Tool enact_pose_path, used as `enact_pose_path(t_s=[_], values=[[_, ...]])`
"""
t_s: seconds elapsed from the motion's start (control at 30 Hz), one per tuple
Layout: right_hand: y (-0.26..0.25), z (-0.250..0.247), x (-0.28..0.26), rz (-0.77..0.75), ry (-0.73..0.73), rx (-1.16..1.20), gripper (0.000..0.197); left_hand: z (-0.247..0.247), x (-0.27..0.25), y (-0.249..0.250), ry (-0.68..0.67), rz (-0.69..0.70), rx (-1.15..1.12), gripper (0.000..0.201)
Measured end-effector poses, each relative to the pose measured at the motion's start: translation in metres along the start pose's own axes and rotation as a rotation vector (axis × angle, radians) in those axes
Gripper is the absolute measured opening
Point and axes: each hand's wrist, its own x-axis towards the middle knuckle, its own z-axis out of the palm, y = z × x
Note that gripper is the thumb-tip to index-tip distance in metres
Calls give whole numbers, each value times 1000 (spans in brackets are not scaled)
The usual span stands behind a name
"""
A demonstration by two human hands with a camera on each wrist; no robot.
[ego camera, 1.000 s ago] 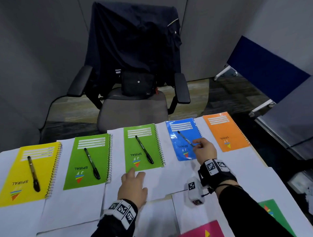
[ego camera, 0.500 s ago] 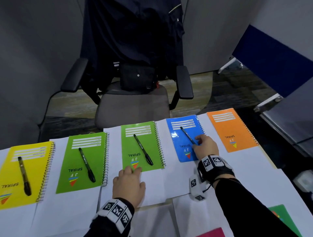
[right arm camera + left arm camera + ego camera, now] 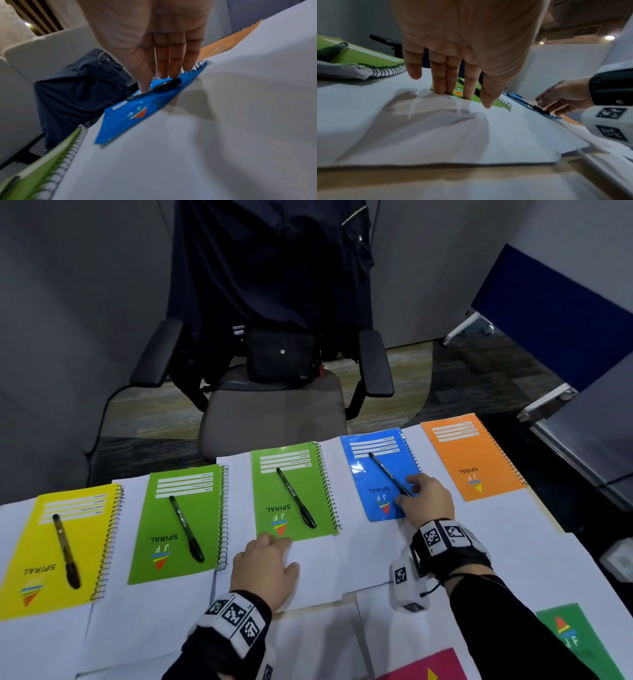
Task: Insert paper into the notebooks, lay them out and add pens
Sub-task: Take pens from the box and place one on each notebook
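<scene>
Five spiral notebooks lie in a row on white sheets: yellow (image 3: 30,570), green (image 3: 164,546), green (image 3: 274,491), blue (image 3: 373,484) and orange (image 3: 469,457). A black pen lies on the yellow (image 3: 65,549) and on each green one (image 3: 186,529) (image 3: 296,493). A fourth black pen (image 3: 387,472) lies slanted on the blue cover, and my right hand (image 3: 407,491) pinches its near end; the right wrist view shows the thumb and fingertips (image 3: 171,67) against the pen (image 3: 164,85). My left hand (image 3: 265,563) lies flat, fingers (image 3: 453,81) pressing the paper at the middle green notebook's near edge. No pen lies on the orange notebook.
An office chair (image 3: 274,419) with a dark jacket and a black bag stands just beyond the table's far edge. A pink notebook (image 3: 431,666) and another green one (image 3: 568,635) lie near me at the right. Loose white sheets (image 3: 342,570) cover most of the table.
My right hand has drawn the pen's near end a little toward me on the blue cover. My left hand has slid forward to the green notebook's near edge.
</scene>
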Motion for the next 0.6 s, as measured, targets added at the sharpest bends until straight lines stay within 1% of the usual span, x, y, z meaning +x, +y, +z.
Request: enact_pose_path(t_s=[0.1, 0.17, 0.3, 0.4, 0.5, 0.6], values=[[-6, 0, -28, -57, -15, 31, 45, -8, -9, -15, -26, 6, -125, 50], [-13, 7, -49, -111, -36, 41, 38, -13, -21, -26, 9, -9, -190, 47], [-36, 31, -94, -191, -125, 82, 30, -21, -52, -57, 133, -67, -287, 33], [-61, 57, -134, -264, -184, 112, 23, -25, -82, -92, 222, -130, -350, 25], [-91, 87, -183, -338, -294, 134, 12, -33, -115, -136, 308, -212, -410, 20], [-121, 121, -232, -420, -405, 134, 10, -41, -146, -184, 410, -297, -468, 16]])
